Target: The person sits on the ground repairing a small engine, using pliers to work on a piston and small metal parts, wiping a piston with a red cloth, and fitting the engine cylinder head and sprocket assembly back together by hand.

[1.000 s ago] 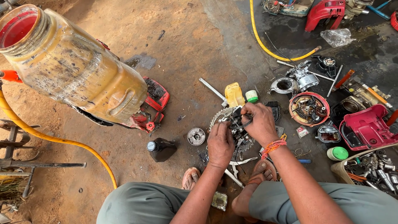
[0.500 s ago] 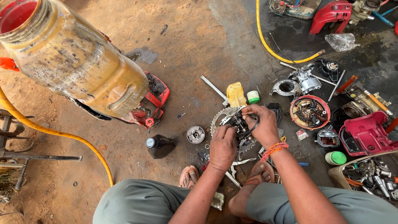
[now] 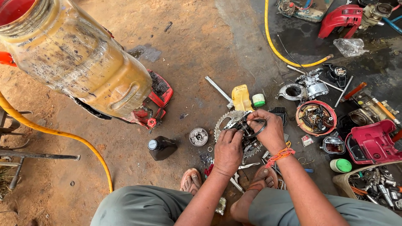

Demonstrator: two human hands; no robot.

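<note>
Two hands are seen in the head view, both down on one small metal part w/ gears (image 3: 245,127) on the dirt floor, just in front of the sandalled feet. The left hand (image 3: 228,150) is closed over the near side of the part, pressing it down. The right hand (image 3: 268,129) is pinched on a black rubber ring (image 3: 256,130) at the top of the part. A toothed sprocket (image 3: 224,121) lies touching the part on its left side.

To do this bit well, the part should be held flat and firm by the left hand so it is not rocked. The ring should be eased round little by little, not yanked, so it is not torn or twisted. Small loose bits near the feet should be kept out of the dirt.

Near the work, a yellow bottle (image 3: 242,98), a white-and-green cap (image 3: 258,99), a round metal disc (image 3: 198,136) and a dark bottle (image 3: 161,147) are seen. A red round tray (image 3: 331,106) w/ greasy bits sits to the right. A big dirty yellow tank (image 3: 79,58) fills the top left.

Hard to see: the fingertips are hidden by the hand backs, so the exact spot where the ring sits can't be told. The part's underside is hidden. The tank's top, and the box of tools at the right edge, are cut off. Only one view is given.
</note>
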